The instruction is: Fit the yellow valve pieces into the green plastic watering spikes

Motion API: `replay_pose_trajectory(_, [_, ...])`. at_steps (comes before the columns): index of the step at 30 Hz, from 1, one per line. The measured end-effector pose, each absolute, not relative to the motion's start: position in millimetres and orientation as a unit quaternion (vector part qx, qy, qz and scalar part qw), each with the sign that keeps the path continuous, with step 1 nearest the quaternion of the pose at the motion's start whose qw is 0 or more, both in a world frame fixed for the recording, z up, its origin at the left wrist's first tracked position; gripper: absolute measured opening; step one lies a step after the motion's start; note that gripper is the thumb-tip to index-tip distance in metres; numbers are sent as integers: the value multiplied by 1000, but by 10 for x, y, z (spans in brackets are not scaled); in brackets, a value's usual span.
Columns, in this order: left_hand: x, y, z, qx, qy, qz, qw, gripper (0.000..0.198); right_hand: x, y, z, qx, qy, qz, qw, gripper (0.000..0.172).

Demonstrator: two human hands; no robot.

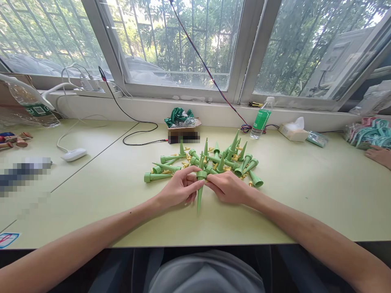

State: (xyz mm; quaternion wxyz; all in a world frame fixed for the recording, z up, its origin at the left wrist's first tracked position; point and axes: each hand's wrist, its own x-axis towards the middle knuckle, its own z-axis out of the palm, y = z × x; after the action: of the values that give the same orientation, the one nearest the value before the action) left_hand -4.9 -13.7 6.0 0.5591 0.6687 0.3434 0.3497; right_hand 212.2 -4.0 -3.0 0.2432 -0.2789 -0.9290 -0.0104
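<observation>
My left hand grips a green plastic watering spike by its ribbed collar, the long point facing down toward me. Close against that collar is my right hand, fingers pinched together; what sits in them, perhaps a small yellow part, is mostly hidden. Just beyond both hands lies a loose heap of similar green spikes, some standing point up and others on their sides. Small yellow valve pieces are scattered among them.
Behind the heap stands a small box with green plastic wrapping. A water bottle and a tissue pack are by the window. A white mouse lies left. Another person's hand rests at far right beside bagged items.
</observation>
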Motion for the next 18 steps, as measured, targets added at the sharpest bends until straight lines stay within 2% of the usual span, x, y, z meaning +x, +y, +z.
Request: replay_pose_trajectory(18, [-52,-137,82,678,345,348,548,40,2119,-35,-32,-280,-927,1,249,29])
